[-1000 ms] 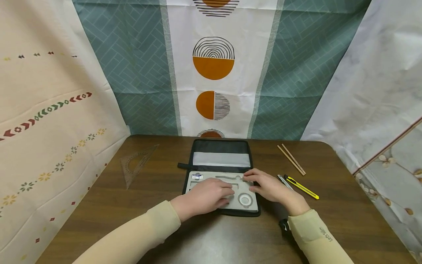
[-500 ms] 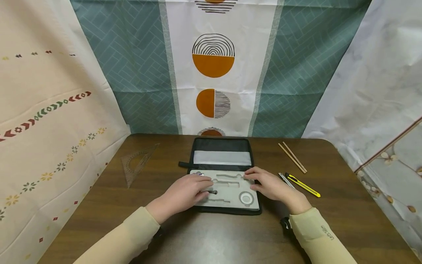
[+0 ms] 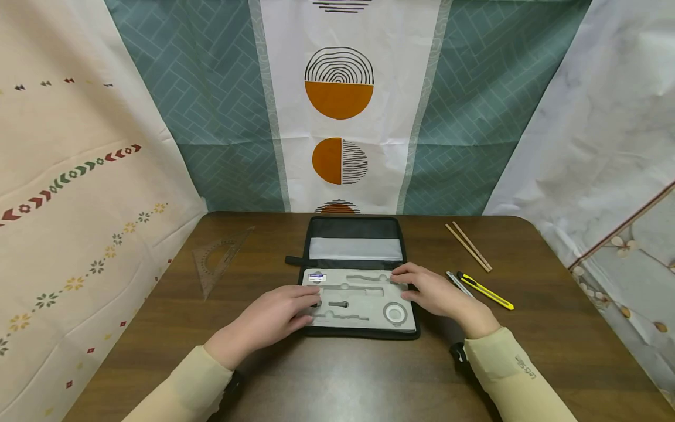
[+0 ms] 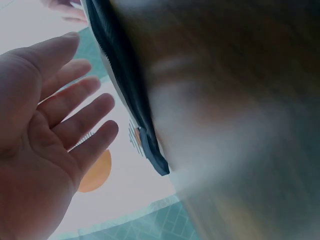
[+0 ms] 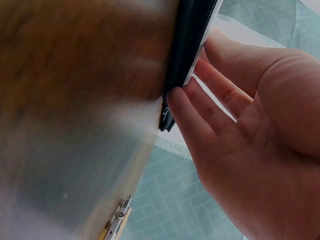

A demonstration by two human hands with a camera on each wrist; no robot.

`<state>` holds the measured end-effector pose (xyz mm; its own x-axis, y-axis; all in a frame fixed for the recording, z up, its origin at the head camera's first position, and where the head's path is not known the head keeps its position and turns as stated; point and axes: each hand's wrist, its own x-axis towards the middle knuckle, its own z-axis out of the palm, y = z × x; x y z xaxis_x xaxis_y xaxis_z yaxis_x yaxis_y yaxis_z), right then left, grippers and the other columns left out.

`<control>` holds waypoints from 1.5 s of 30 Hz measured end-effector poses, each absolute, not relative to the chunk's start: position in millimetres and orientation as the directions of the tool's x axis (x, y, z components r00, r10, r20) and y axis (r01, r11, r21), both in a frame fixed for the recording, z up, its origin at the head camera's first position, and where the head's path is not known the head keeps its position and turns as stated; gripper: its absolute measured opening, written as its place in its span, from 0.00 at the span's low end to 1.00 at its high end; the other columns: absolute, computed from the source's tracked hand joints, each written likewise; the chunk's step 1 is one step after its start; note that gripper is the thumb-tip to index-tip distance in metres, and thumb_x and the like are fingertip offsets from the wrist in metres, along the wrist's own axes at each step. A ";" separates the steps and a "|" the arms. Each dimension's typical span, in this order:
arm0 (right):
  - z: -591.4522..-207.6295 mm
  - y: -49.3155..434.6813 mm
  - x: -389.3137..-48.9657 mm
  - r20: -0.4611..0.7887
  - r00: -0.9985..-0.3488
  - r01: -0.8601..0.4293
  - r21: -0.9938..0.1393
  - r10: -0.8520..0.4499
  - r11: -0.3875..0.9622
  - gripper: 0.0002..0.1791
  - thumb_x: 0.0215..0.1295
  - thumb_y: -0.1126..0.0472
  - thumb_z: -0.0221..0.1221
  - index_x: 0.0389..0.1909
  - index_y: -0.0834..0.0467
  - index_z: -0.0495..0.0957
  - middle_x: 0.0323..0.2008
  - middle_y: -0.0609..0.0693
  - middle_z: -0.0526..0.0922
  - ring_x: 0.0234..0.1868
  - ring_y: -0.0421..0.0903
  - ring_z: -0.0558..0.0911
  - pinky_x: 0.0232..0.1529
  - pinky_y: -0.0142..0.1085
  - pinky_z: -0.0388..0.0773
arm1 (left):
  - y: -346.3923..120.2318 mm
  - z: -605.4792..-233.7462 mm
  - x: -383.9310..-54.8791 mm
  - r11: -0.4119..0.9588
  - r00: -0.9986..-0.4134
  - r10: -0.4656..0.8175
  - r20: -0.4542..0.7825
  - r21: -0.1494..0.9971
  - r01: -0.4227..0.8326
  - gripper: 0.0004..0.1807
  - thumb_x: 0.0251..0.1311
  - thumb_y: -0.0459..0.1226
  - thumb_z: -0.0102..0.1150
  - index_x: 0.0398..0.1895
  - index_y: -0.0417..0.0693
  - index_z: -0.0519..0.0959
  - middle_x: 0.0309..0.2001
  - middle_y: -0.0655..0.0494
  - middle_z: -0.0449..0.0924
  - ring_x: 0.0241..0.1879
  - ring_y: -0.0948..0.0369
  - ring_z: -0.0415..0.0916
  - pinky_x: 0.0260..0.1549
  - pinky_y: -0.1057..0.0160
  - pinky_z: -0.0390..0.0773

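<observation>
A black zip case (image 3: 354, 227) lies unfolded on the table, its grey foam insert (image 3: 369, 300) facing up. Several shaped recesses are cut in the foam. They hold a small blue-and-white box (image 3: 317, 278), a short dark metal piece (image 3: 338, 304) and a white ring-shaped item (image 3: 395, 314). My left hand (image 3: 276, 313) is over the insert's left edge; its fingers are spread and hold nothing in the left wrist view. My right hand (image 3: 435, 293) rests its straight fingers at the insert's right edge. In the right wrist view its fingertips (image 5: 176, 95) meet the case's zipped edge (image 5: 187, 45).
A clear set square (image 3: 217, 261) lies at the left of the brown table (image 3: 337, 375). To the right are two wooden sticks (image 3: 469, 246), a yellow utility knife (image 3: 485, 291) and a silver one (image 3: 459, 282). Patterned curtains (image 3: 227, 117) hang around the table.
My left hand has moved left from the middle of the insert to its left edge, uncovering the dark metal piece and the lower recess. My right hand has stayed in place.
</observation>
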<state>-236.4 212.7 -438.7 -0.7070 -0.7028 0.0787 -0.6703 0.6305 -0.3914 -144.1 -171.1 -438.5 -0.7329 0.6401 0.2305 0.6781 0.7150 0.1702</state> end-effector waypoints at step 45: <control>-444.6 210.3 -228.7 0.066 -0.728 -0.661 -0.329 -0.682 0.674 0.23 0.79 0.70 0.65 0.72 0.65 0.80 0.72 0.59 0.77 0.67 0.58 0.82 0.62 0.54 0.83 | -178.2 -444.2 -138.1 0.670 -0.672 0.700 0.241 0.100 0.735 0.21 0.64 0.30 0.80 0.59 0.45 0.89 0.64 0.48 0.86 0.63 0.52 0.84 0.57 0.53 0.87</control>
